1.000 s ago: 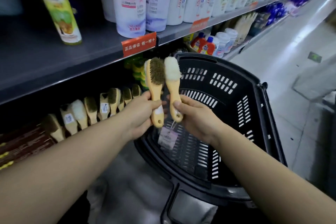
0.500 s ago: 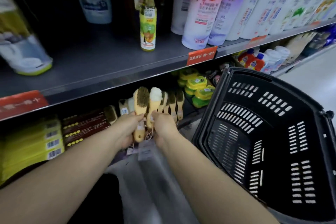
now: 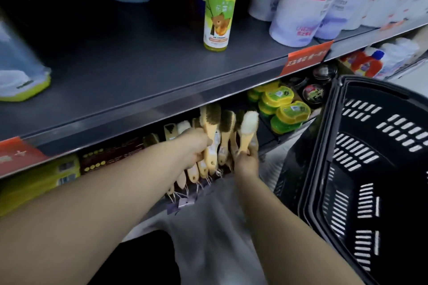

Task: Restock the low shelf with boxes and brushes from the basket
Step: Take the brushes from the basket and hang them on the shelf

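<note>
1. Head view: the left hand [image 3: 193, 146] grips the handle of a dark brush [image 3: 212, 122], its bristle head up under the edge of the upper shelf [image 3: 139, 90].
2. The right hand [image 3: 246, 159] pinches the handle end of a white brush [image 3: 247, 127] at the right end of the brush row [image 3: 201, 169] on the low shelf [image 3: 162, 209].
3. Paper tags [image 3: 183, 201] hang from the row's handles; their print is too blurred to read.
4. The basket [image 3: 328, 150] stands just right of the hands.
5. A yellow bottle [image 3: 218, 4] with a bear picture stands on the upper shelf; its writing is illegible.
6. The red price tag [image 3: 305, 58] carries unreadable characters.
7. Yellow-green tubs [image 3: 284, 111] lie right of the brushes; yellow boxes [image 3: 39, 180] and brown boxes [image 3: 111, 155] sit left.
</note>
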`<state>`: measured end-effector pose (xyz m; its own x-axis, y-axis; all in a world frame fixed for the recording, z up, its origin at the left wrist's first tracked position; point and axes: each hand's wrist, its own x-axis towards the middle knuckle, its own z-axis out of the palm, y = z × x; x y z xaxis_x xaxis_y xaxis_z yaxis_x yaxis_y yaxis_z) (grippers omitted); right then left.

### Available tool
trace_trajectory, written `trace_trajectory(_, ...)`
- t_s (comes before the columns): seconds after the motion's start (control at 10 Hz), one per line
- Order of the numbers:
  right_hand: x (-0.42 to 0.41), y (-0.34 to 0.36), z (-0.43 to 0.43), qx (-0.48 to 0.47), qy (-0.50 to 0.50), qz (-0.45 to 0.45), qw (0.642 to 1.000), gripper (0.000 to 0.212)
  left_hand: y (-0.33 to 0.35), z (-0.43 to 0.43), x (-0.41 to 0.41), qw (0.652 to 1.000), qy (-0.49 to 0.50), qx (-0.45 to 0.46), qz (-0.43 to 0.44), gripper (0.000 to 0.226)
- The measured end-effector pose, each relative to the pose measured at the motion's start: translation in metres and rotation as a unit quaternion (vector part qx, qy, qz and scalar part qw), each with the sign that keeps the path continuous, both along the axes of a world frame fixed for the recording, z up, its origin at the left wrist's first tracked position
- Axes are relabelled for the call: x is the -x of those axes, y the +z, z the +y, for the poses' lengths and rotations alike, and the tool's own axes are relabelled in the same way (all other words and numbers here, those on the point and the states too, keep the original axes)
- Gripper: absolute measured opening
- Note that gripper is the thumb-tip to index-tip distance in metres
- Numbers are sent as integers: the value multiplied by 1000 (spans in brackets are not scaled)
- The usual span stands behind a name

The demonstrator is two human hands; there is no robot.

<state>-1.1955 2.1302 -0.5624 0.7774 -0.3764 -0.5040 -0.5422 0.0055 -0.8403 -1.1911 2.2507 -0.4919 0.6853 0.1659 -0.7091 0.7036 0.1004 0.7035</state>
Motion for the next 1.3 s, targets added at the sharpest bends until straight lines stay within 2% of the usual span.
trace_trajectory(0.1, -26, -24, -3, 5, -4, -34, 999, 36, -19, 8, -12, 999, -32, 19, -12, 28)
trace_trajectory(0.2, -43, -36, -3, 79, 30, -32, 996, 25, -42, 13, -22, 999, -36, 30, -18, 27)
trace_trajectory(0.3, -51, -50, -3, 202, 72, -47, 976, 28, -54, 11, -33, 998, -48, 15, -34, 37)
trace_trajectory(0.4, -49, -59, -5, 232, 132, -74, 961, 34, -66, 6, -42, 993, -104, 2, -59, 44)
trace_trajectory(0.6, -54, -71, -22, 344, 191, -124, 911, 25, -83, -16, -60, 983, -150, -20, -102, 37)
trace_trajectory(0.7, -57, -73, -30, 294, 203, -89, 930, 30, -89, -28, -67, 985, -139, -26, -102, 48)
trace_trajectory(0.8, -58, -66, -37, 258, 163, -109, 946, 23, -94, -38, -70, 988, -117, 0, -99, 43)
trace_trajectory(0.9, -57, -51, -41, 182, 118, -138, 966, 27, -95, -46, -73, 986, -108, 47, -114, 43)
trace_trajectory(1.0, -53, -36, -44, 38, 148, -145, 977, 29, -93, -53, -76, 978, -111, 96, -149, 46)
trace_trajectory(1.1, -53, -26, -49, -55, 109, -150, 981, 27, -87, -58, -80, 965, -150, 109, -187, 36)
trace_trajectory(1.2, -56, -23, -58, -103, 35, -156, 982, 28, -87, -56, -85, 942, -222, -13, -252, 24)
trace_trajectory(1.3, -54, -22, -71, -61, 6, -111, 992, 33, -97, -42, -88, 853, -297, -250, -350, 22)
